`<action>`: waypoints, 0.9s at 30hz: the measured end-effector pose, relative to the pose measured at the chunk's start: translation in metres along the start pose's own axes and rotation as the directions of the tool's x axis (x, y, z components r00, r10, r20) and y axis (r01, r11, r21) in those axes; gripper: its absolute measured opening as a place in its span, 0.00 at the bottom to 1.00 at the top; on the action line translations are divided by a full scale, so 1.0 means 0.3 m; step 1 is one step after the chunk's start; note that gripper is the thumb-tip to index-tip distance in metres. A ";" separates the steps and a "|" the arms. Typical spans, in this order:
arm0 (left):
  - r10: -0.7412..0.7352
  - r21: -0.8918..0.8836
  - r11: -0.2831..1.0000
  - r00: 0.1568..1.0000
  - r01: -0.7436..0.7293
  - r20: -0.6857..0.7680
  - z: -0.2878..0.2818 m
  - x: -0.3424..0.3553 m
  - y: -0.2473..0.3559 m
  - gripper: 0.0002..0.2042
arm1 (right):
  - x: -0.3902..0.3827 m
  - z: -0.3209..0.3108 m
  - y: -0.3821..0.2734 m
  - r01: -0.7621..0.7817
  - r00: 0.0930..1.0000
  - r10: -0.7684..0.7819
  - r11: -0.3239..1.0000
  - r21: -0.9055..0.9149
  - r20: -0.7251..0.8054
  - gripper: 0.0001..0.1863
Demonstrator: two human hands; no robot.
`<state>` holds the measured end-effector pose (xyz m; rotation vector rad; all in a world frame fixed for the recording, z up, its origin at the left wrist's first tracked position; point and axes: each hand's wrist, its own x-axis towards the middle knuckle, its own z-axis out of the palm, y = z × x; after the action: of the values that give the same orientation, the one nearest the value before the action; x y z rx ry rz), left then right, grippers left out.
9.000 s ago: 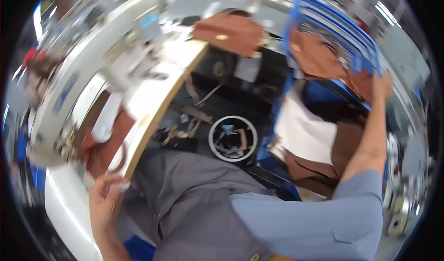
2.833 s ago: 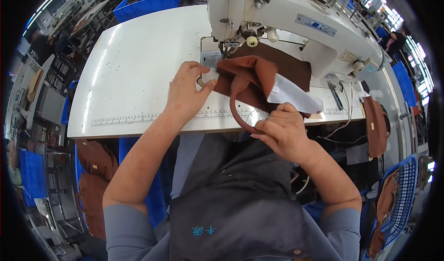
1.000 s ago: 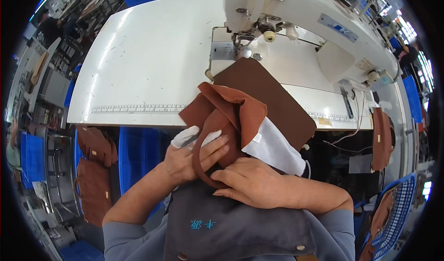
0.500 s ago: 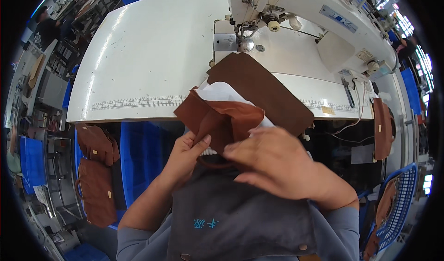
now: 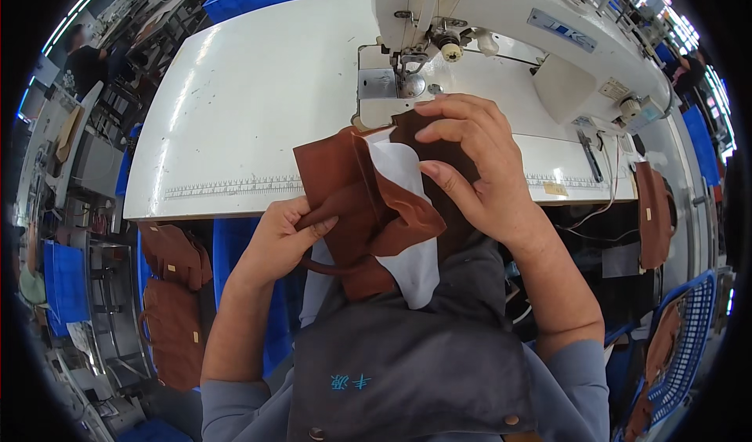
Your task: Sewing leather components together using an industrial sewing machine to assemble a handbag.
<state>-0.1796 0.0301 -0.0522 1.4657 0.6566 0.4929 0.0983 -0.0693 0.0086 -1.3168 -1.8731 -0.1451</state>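
A reddish-brown bag (image 5: pixel 333 168) stands tilted at the table's front edge, its mouth spread and a white lining (image 5: pixel 401 164) showing along one side. My left hand (image 5: pixel 278 238) is closed round the bag's strap handle (image 5: pixel 337 205), thumb on top. A darker brown panel (image 5: pixel 454 234) lies behind the lining, partly hidden by my right hand. That right hand (image 5: pixel 493 176) hovers over the panel beside the lining, fingers and thumb apart, with nothing between them. The bag's lower end reaches toward my dark apron (image 5: pixel 407 340).
Beyond the bag stands a white sewing machine (image 5: pixel 501 19) on a white table (image 5: pixel 251 97) with a printed ruler. Blue bins (image 5: pixel 278 317) and finished-looking brown bags (image 5: pixel 172 332) are at left. A blue basket (image 5: pixel 681 364) is at right; a pen-like tool (image 5: pixel 589 156) lies on the table.
My right hand has risen away from the bag's mouth toward the machine, and its fingers have spread. The bag has turned more upright, baring more lining. My left hand has shifted left onto the handle.
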 end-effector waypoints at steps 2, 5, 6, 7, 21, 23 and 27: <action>0.057 0.173 0.983 0.998 -0.062 0.031 -0.003 0.001 0.039 0.07 | 0.036 -0.004 0.001 0.030 0.999 -0.030 0.999 -0.018 0.010 0.16; -0.021 0.310 0.951 0.998 0.000 0.066 -0.002 0.004 0.076 0.08 | 0.067 -0.017 0.006 0.062 0.997 -0.061 0.998 -0.022 0.048 0.14; -0.024 0.313 0.950 0.997 0.001 0.070 0.002 0.006 0.080 0.08 | 0.074 -0.022 0.009 0.081 0.992 -0.080 0.997 -0.009 0.102 0.16; 0.030 0.318 0.947 0.996 -0.053 0.078 0.009 0.008 0.082 0.08 | 0.079 -0.027 0.012 0.101 0.983 -0.101 0.995 0.002 0.154 0.17; 0.094 0.384 0.911 0.981 -0.153 0.169 0.034 0.018 0.097 0.10 | 0.101 0.000 0.079 -0.115 0.948 -0.030 0.896 0.428 0.317 0.11; 0.177 0.256 0.944 0.974 -0.209 0.142 0.052 0.014 0.096 0.13 | 0.102 0.006 0.075 -0.038 0.959 -0.071 0.927 0.372 0.275 0.09; 0.241 -0.132 0.964 0.968 -0.231 0.072 0.069 0.035 0.107 0.18 | 0.095 -0.015 0.049 -0.225 0.902 0.021 0.875 0.429 0.431 0.05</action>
<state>-0.1551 0.0238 -0.0218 1.4468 0.3763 0.6391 0.1097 -0.0442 0.0255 -1.1736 -1.9836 0.6771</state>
